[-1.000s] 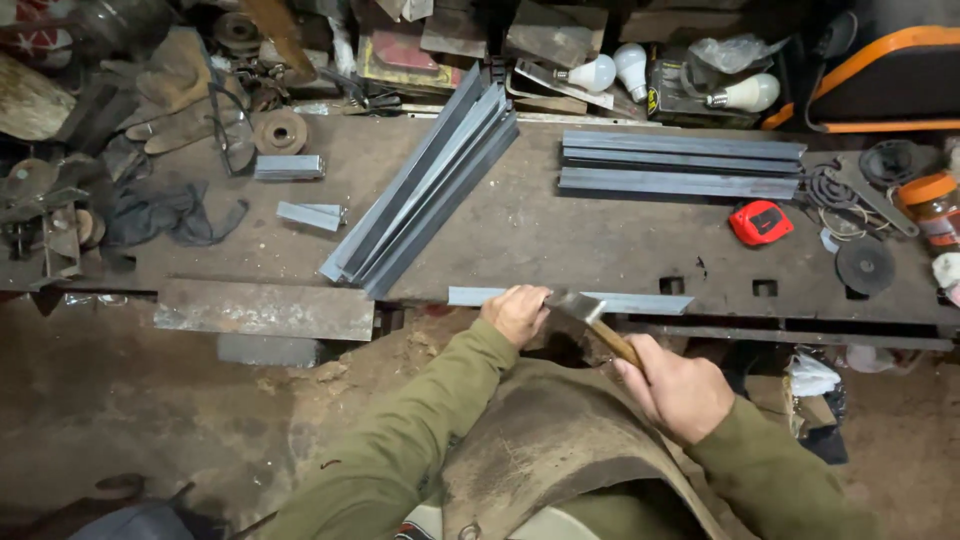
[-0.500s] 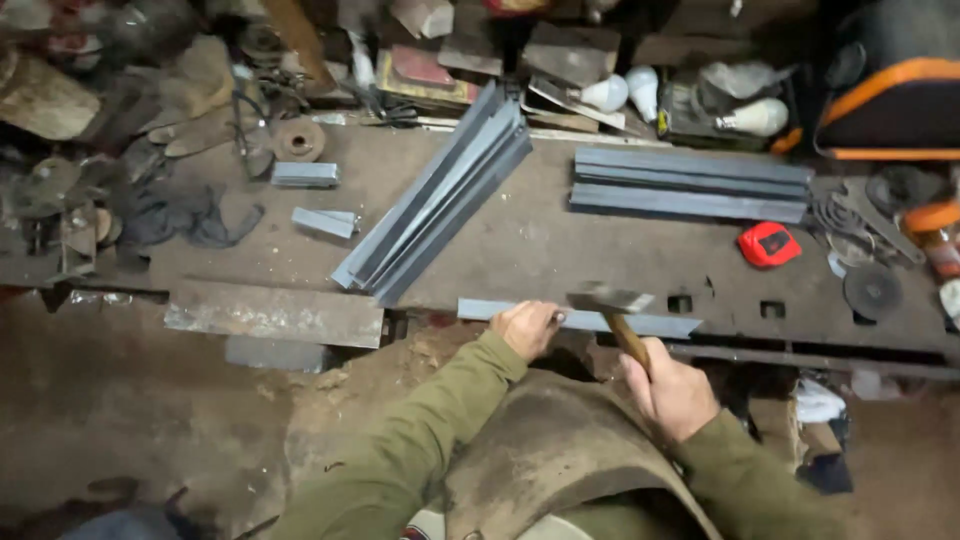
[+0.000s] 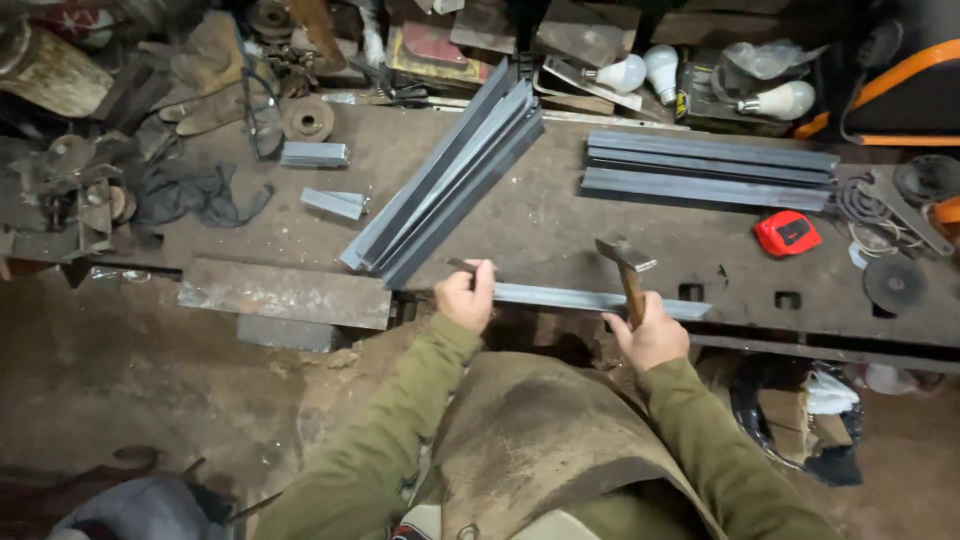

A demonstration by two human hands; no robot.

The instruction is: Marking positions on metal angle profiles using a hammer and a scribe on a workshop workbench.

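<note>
The left hand (image 3: 466,296) is closed around a grey steel bar (image 3: 590,298) lying along the bench's (image 3: 560,220) near edge. The right hand (image 3: 650,335) grips a hammer (image 3: 628,268) by its handle, its head raised over the bar. Bare bench lies behind the bar. A diagonal bundle (image 3: 450,180) ends just beside the left hand; a second stack (image 3: 710,170) and a red tape measure (image 3: 787,233) lie farther right.

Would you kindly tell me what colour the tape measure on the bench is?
The tape measure is red with a black face, seen in the head view.
</note>
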